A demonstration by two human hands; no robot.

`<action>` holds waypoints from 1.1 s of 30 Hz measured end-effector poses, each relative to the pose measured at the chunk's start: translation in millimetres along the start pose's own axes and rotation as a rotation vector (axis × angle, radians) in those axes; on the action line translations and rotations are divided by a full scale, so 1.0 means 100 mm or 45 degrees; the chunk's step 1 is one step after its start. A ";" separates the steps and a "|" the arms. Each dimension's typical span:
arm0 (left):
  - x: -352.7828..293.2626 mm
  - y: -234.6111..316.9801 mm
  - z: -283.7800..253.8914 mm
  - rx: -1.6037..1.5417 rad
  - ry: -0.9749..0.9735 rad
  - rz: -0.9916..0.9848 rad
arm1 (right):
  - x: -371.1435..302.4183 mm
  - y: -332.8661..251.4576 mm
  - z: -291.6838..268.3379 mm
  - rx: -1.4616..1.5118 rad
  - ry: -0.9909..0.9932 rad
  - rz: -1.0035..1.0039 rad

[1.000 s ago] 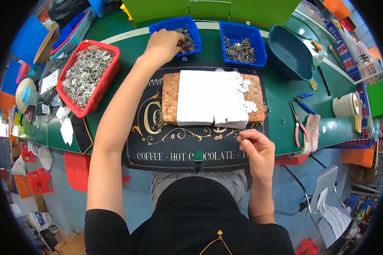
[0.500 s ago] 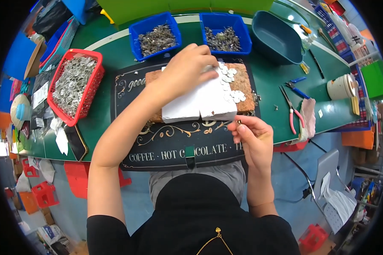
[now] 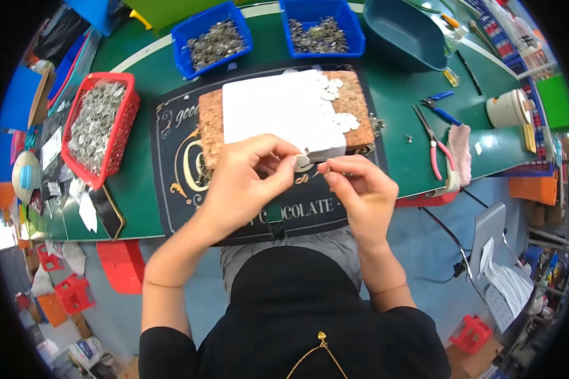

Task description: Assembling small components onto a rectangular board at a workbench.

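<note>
My left hand [image 3: 250,180] is closed in a pinch on a small flat white piece [image 3: 303,160]. Close to its right, my right hand [image 3: 360,192] is also pinched; between its thumb and finger shows a tiny shiny metal piece [image 3: 326,169], too small to name. The fingertips of both hands nearly meet at the near edge of a white block [image 3: 275,104]. That block lies on a rough brown slab [image 3: 355,101]. Small flat white pieces [image 3: 342,122] are clustered along the block's right side and over the slab.
A dark printed mat [image 3: 171,158] lies under the slab. Beyond it stand two blue bins [image 3: 248,47] [image 3: 360,47] of small metal parts and a dark green tub [image 3: 401,54]. A red basket [image 3: 129,120] of clear-looking parts sits left; pink-handled pliers [image 3: 434,148] lie right.
My left hand has come back from the top of the white block toward me, now with a white piece. My right hand has shifted slightly left. The view has shifted a little.
</note>
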State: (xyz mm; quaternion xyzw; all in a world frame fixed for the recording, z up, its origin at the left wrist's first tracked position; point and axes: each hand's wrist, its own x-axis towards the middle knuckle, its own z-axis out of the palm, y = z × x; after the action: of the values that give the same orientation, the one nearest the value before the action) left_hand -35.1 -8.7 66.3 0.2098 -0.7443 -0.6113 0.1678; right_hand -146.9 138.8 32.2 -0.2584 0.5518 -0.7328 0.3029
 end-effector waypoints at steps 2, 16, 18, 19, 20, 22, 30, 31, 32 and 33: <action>-0.11 -0.06 0.04 0.029 0.047 -0.003 | -0.01 0.07 0.01 -0.641 -0.028 -0.717; -0.35 -0.04 0.06 0.186 0.106 0.263 | -0.05 0.13 0.20 -0.987 0.000 -1.088; -0.36 -0.04 0.06 0.208 0.116 0.276 | -0.06 0.12 0.20 -0.992 -0.016 -1.062; -0.37 -0.03 0.06 0.208 0.121 0.273 | -0.07 0.12 0.21 -0.995 -0.030 -1.038; -0.37 -0.03 0.06 0.207 0.127 0.269 | -0.07 0.13 0.20 -0.994 -0.034 -1.035; -0.37 0.00 0.07 0.204 0.142 0.259 | -0.08 0.15 0.19 -0.953 -0.040 -1.023; -0.41 -0.06 0.02 0.255 0.227 0.312 | -0.11 0.05 0.19 -0.335 -0.276 -0.306; -0.42 -0.07 0.03 0.256 0.230 0.310 | -0.12 0.06 0.20 -0.318 -0.282 -0.266; -0.43 -0.10 0.05 0.295 0.282 0.328 | -0.12 0.07 0.21 -0.302 -0.289 -0.227; -0.43 -0.12 0.06 0.334 0.336 0.346 | -0.12 0.09 0.22 -0.302 -0.292 -0.225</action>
State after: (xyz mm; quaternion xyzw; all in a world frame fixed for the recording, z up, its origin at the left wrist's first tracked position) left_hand 0.0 16.8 53.4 0.2057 -0.8106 -0.4483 0.3157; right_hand -122.0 131.3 28.8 -0.4218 0.5713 -0.6520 0.2656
